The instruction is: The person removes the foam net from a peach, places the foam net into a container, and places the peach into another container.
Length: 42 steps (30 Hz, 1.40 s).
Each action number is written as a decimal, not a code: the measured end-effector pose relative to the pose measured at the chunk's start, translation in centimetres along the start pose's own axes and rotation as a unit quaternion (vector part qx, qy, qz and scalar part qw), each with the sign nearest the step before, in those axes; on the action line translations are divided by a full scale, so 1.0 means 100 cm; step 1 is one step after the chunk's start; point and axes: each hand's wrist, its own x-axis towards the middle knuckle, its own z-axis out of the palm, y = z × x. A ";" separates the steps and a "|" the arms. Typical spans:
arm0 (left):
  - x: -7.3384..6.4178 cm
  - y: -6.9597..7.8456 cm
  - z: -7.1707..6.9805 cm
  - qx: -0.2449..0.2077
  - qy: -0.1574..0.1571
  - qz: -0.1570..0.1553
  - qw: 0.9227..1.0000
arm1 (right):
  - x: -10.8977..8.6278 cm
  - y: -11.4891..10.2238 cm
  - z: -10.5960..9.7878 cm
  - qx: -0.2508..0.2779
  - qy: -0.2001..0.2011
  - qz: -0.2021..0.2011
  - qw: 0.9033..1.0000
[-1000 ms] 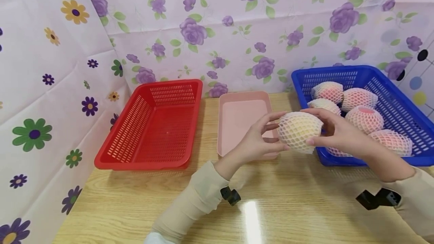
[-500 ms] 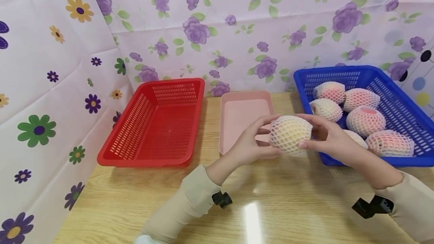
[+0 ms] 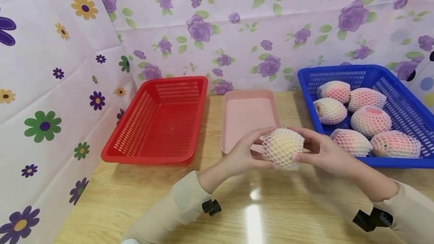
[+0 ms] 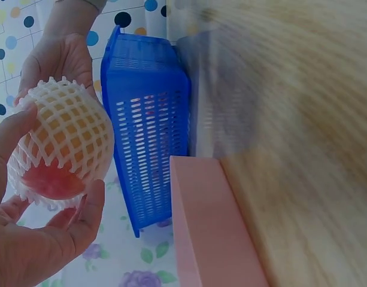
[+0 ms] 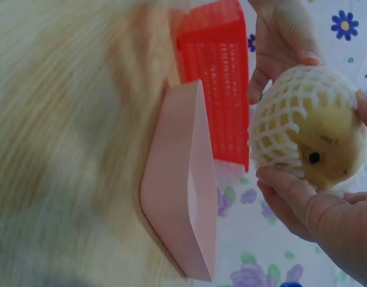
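Both hands hold one mango (image 3: 283,149) in a white foam net, raised in front of the pink tray (image 3: 251,114). My left hand (image 3: 242,153) grips its left side with thumb and fingers; my right hand (image 3: 325,151) grips the right side the same way. In the left wrist view a red end of the mango (image 4: 54,179) shows through the net's opening. From the right wrist, its bare yellow end (image 5: 333,140) shows a dark round spot. The netted fruits (image 3: 371,120) in the blue basket (image 3: 306,112) look alike, several of them.
At the left stands a red slotted basket (image 3: 198,123) with nothing in it. The pink tray lies between the two baskets on a wooden table (image 3: 190,202). A flowered cloth (image 3: 217,18) hangs behind, and another (image 3: 51,86) at the left.
Both hands have carried the mango left and nearer to the body, away from the blue basket's edge. The fruits in that basket now show more fully. The view has shifted slightly left.
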 end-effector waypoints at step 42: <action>-0.055 -0.031 0.011 0.138 -0.056 -0.102 0.984 | -0.018 0.060 0.063 0.150 -0.084 0.003 0.985</action>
